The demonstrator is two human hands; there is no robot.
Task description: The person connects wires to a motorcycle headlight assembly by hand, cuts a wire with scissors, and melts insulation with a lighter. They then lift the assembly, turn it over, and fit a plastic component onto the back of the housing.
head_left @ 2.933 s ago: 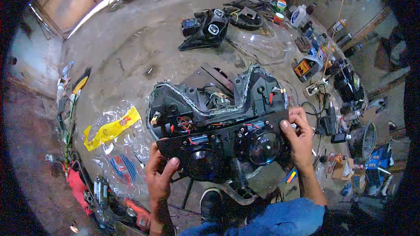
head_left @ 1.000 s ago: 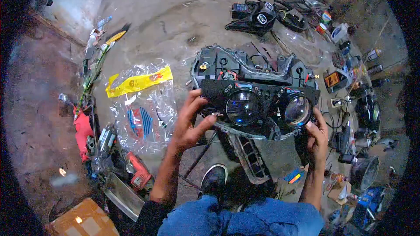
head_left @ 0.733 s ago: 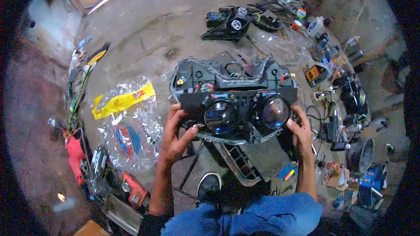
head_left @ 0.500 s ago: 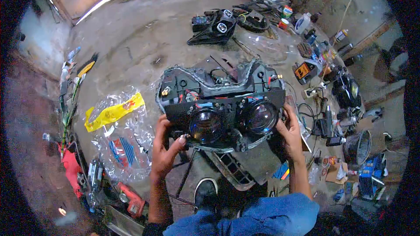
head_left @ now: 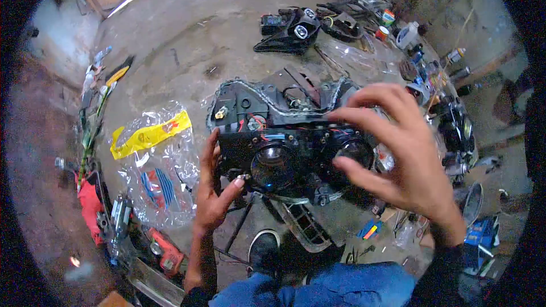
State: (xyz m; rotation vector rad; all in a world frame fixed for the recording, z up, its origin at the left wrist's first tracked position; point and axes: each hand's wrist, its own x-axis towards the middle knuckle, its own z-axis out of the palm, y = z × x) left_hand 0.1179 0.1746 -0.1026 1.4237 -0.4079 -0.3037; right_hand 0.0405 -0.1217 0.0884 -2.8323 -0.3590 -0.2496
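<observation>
A black headlight unit (head_left: 296,142) with two round projector lenses faces me over my lap. Its grey housing has a rough sealant line along the upper rim, with red and blue wires behind the black lens panel. My left hand (head_left: 211,185) grips the left end, thumb at the lower front corner beside the left lens (head_left: 274,165). In front of the right end, my right hand (head_left: 401,150) has its fingers spread. Its index fingertip is at the panel's top edge and its thumb overlaps the right lens (head_left: 354,152).
Clear plastic with a yellow strip (head_left: 153,135) lies on the floor at left, near a red power tool (head_left: 165,250). A black grille piece (head_left: 307,224) sits under the headlight. Another black headlight part (head_left: 290,31) lies farther off. Bottles, tools and cables line the right wall.
My right hand has let go of the headlight's right side and come up in front of it, fingers apart. My left hand keeps its hold. The view has shifted slightly.
</observation>
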